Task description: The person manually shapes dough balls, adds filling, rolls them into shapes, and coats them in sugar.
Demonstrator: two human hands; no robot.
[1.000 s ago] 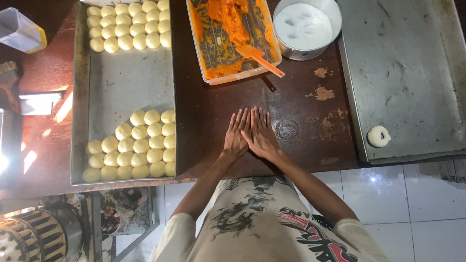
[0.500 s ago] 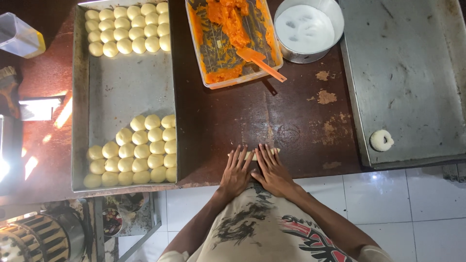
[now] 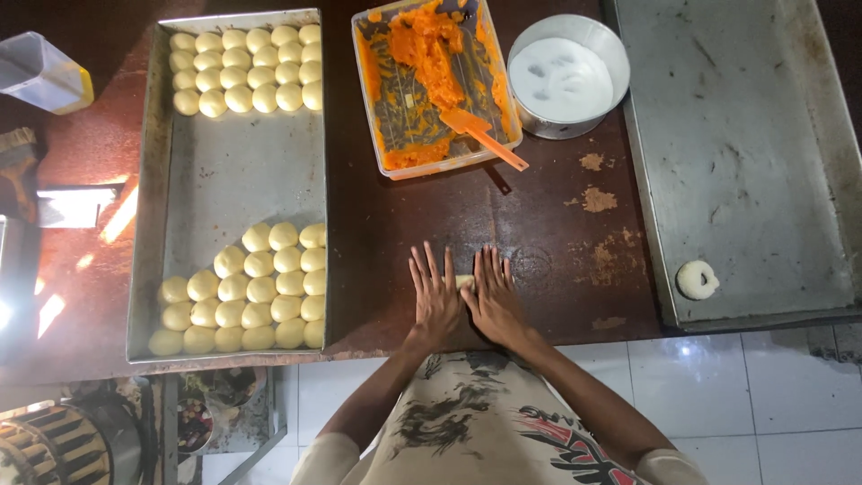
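My left hand [image 3: 435,295] and my right hand [image 3: 494,296] lie flat, side by side, on the dark brown table [image 3: 539,233] near its front edge. A small pale piece of dough [image 3: 464,281] shows between them, pressed under both palms. Fingers point away from me and are spread. Left of my hands stands a long metal tray [image 3: 233,171] with several round yellow dough balls [image 3: 260,287] at its near end and more dough balls [image 3: 251,67] at its far end.
A clear tub of orange filling [image 3: 431,81] with an orange spatula [image 3: 480,135] sits ahead. A round metal bowl of white flour [image 3: 566,76] is to its right. A large metal tray [image 3: 745,153] at right holds one floured ring-shaped dough piece [image 3: 697,279].
Both hands have slid back toward me across the table and spread slightly apart, rolling the dough piece, which now shows between them.
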